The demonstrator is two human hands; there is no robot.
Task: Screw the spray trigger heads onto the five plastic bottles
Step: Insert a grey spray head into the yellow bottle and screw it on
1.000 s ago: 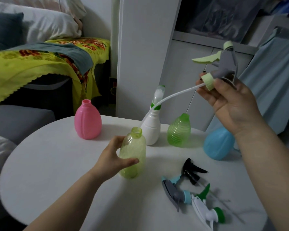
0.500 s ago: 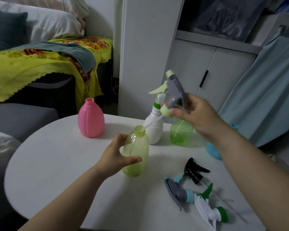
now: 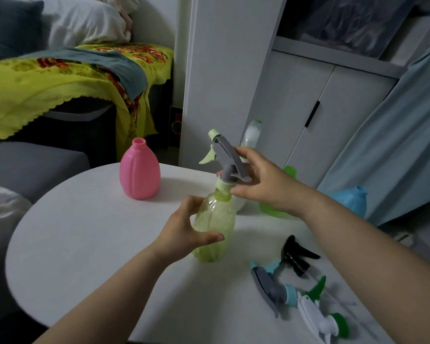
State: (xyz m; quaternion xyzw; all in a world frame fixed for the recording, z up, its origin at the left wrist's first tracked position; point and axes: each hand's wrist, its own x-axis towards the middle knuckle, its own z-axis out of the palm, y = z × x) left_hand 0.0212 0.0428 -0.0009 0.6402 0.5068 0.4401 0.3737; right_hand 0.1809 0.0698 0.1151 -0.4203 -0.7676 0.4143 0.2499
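Note:
My left hand (image 3: 184, 229) grips a clear yellow-green bottle (image 3: 215, 227) standing upright on the round white table (image 3: 85, 244). My right hand (image 3: 261, 182) holds a grey and pale-green trigger head (image 3: 225, 157) seated on that bottle's neck, its tube inside. A pink bottle (image 3: 139, 170) stands open at the back left. A white bottle's trigger top (image 3: 252, 132), a green ribbed bottle (image 3: 273, 209) and a blue bottle (image 3: 353, 202) are partly hidden behind my right arm. Three loose trigger heads lie at the right front: black (image 3: 298, 256), grey-blue (image 3: 268, 286), white-green (image 3: 320, 321).
A white cabinet (image 3: 308, 115) stands behind the table. A sofa with a yellow-green cover (image 3: 47, 83) is at the left. Light blue cloth (image 3: 395, 145) hangs at the right. The table's near edge lies under my forearms.
My right hand came down from up high at the right, fed the tube into the yellow-green bottle and set the trigger head on its neck. My left hand kept holding the bottle.

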